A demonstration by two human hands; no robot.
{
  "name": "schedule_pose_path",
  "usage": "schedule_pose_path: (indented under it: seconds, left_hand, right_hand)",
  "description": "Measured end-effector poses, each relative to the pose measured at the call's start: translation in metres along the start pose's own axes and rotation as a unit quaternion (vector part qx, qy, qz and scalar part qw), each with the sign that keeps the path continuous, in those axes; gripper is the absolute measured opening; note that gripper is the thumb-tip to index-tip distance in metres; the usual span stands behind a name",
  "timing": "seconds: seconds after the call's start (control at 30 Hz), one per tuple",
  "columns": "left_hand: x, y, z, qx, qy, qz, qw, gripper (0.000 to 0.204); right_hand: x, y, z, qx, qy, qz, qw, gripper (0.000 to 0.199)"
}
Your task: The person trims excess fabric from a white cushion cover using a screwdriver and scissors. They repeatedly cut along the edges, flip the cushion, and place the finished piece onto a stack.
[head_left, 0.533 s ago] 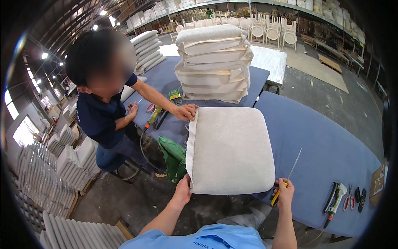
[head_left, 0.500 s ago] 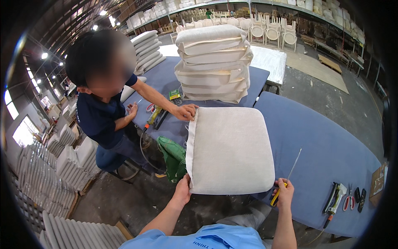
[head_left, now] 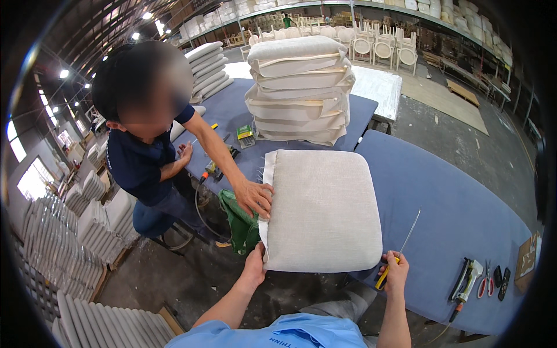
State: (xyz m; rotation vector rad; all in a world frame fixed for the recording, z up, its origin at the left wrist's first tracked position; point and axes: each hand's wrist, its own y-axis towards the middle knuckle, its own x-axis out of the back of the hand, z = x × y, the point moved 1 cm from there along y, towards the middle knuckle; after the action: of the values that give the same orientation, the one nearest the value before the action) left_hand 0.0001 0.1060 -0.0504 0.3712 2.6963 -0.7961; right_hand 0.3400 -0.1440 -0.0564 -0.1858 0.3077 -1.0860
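Note:
A pale grey fabric-covered seat cushion (head_left: 325, 211) lies before me across the front edge of the blue tables. My left hand (head_left: 253, 265) grips its near left corner, where a white strip of loose fabric (head_left: 267, 168) runs along the left side. By the near right corner, my right hand (head_left: 396, 271) is closed round the yellow handle of a screwdriver-like tool (head_left: 412, 229), its thin metal shaft pointing up and away. A co-worker's hand (head_left: 254, 197) presses on the cushion's left edge, fingers over the fabric strip.
A tall stack of cushions (head_left: 299, 93) stands on the blue table (head_left: 447, 203). At right lie a staple gun (head_left: 466, 281), red-handled scissors (head_left: 486, 284) and a cardboard box (head_left: 527, 261). A green bag (head_left: 239, 223) hangs left of the cushion; another air tool (head_left: 216, 167) lies near the co-worker.
The co-worker's hand has slid from the cushion's far left corner toward me, to the middle of its left edge. My hands have barely moved.

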Motion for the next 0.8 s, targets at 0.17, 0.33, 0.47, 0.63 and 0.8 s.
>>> schedule_pose_path:
  seconds: [0.17,0.33,0.47,0.63,0.8]
  left_hand:
    - [0.0,-0.006,0.002,0.01,0.013,0.002,1.0,0.05]
    - [0.003,-0.014,0.005,0.019,0.057,0.03,0.998,0.048]
    - [-0.003,-0.018,0.004,0.024,0.057,0.027,0.998,0.048]
    - [0.012,-0.018,0.015,0.052,0.086,0.044,0.994,0.046]
    - [0.003,-0.026,0.01,0.043,0.073,0.049,0.995,0.059]
  right_hand:
    - [-0.001,0.0,0.002,-0.001,-0.012,0.005,1.0,0.019]
    - [-0.003,-0.002,0.003,-0.006,-0.007,0.003,1.0,0.018]
    - [0.0,-0.001,0.001,-0.009,-0.013,-0.004,1.0,0.02]
    - [0.006,-0.006,-0.01,-0.024,-0.017,-0.01,1.0,0.021]
    - [-0.002,0.001,-0.002,-0.007,-0.009,0.0,1.0,0.019]
